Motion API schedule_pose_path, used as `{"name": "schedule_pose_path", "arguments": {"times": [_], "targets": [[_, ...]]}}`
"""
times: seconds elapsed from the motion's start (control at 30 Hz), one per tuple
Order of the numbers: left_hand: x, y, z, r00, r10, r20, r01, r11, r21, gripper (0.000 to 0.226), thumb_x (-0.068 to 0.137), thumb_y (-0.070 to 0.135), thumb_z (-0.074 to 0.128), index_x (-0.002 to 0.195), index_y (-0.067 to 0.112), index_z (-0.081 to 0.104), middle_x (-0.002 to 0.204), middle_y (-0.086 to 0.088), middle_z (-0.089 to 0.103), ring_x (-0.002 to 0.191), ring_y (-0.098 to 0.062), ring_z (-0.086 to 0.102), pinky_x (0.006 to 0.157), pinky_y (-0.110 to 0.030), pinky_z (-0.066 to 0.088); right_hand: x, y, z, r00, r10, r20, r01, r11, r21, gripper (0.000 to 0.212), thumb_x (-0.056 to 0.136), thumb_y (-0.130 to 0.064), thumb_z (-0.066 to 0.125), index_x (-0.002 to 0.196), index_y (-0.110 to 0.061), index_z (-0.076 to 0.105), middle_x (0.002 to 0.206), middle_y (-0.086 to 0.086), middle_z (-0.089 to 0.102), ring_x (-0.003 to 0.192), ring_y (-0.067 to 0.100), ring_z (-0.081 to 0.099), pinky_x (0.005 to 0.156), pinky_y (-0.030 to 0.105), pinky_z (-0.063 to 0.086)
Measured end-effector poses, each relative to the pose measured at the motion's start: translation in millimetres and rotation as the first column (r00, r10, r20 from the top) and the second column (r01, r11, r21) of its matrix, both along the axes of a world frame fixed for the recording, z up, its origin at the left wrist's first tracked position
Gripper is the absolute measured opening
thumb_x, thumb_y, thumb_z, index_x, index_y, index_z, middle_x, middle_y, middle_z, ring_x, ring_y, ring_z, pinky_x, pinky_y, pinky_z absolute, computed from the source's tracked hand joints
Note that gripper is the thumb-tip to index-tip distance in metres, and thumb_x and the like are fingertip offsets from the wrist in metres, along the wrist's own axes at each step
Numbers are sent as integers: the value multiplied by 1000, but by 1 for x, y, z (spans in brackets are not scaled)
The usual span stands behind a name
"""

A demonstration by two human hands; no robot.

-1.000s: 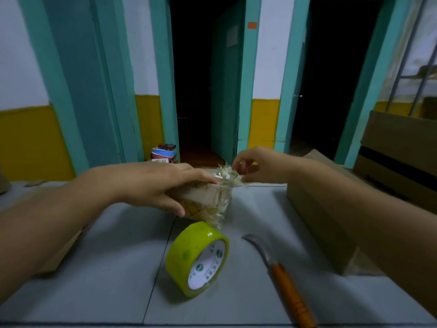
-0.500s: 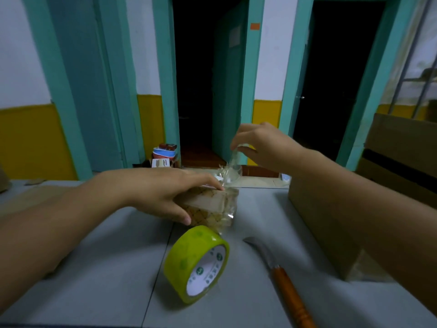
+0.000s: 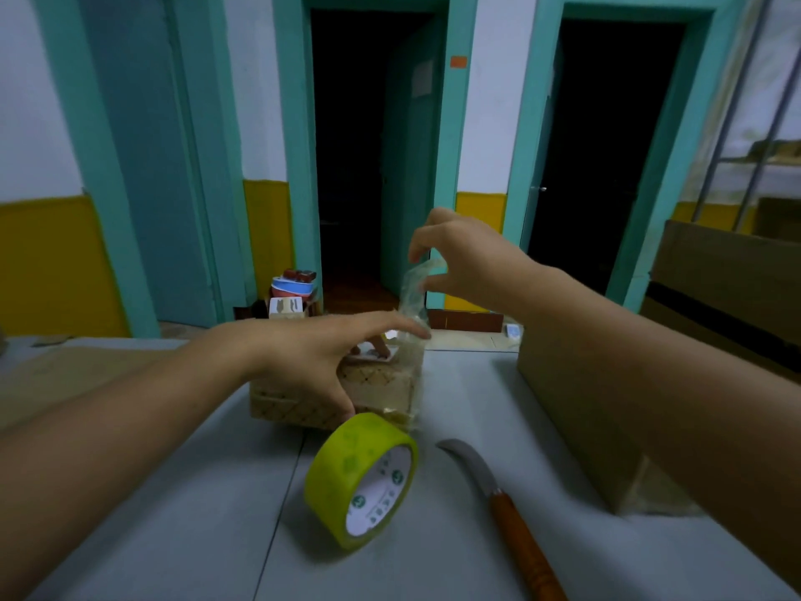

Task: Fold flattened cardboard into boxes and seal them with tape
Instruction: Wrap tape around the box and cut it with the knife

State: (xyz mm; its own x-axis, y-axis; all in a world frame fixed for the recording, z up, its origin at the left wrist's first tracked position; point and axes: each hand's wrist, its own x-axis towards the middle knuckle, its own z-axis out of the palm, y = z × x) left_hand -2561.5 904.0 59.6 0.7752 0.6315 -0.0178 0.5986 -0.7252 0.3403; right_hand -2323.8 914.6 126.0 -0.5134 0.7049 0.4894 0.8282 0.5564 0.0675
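Observation:
A small patterned cardboard box (image 3: 303, 399) lies on the grey table (image 3: 173, 535). My left hand (image 3: 320, 353) lies on top of it, thumb down its front side, gripping it. My right hand (image 3: 463, 258) is raised above the box's right end and pinches a strip of clear tape (image 3: 414, 297) that runs down to the box. A roll of yellow-green tape (image 3: 359, 474) stands on edge just in front of the box. A curved knife with an orange handle (image 3: 511, 518) lies to the right of the roll.
A large brown cardboard box (image 3: 576, 418) stands on the table's right side under my right arm. Flat cardboard (image 3: 65, 379) lies at the left. More cardboard (image 3: 728, 275) leans at the far right. Two dark doorways and small containers (image 3: 290, 292) are beyond the table.
My right hand has risen from the box's top, drawing the clear tape strip upward. My left hand has stayed on the box.

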Motion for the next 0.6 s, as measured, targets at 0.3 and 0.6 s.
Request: {"name": "schedule_pose_path", "arguments": {"times": [0.3, 0.6], "targets": [[5, 0, -4, 999, -25, 45, 25, 1000, -18, 107, 79, 27, 92, 155, 60, 25, 156, 38, 27, 136, 6, 47, 113, -31, 48, 17, -27, 1, 983, -130, 126, 174, 878, -445, 117, 72, -13, 93, 161, -39, 23, 169, 4, 21, 148, 33, 37, 116, 47, 43], [4, 0, -7, 997, -37, 66, 36, 999, 19, 109, 79, 26, 92, 157, 59, 23, 159, 34, 25, 135, 10, 46, 111, -32, 50, 30, -113, -48, 895, -348, 278, 445, 732, -516, 52, 90, -73, 56, 95, -21, 64, 89, 0, 66, 73, 9, 60, 66, 23, 51]]}}
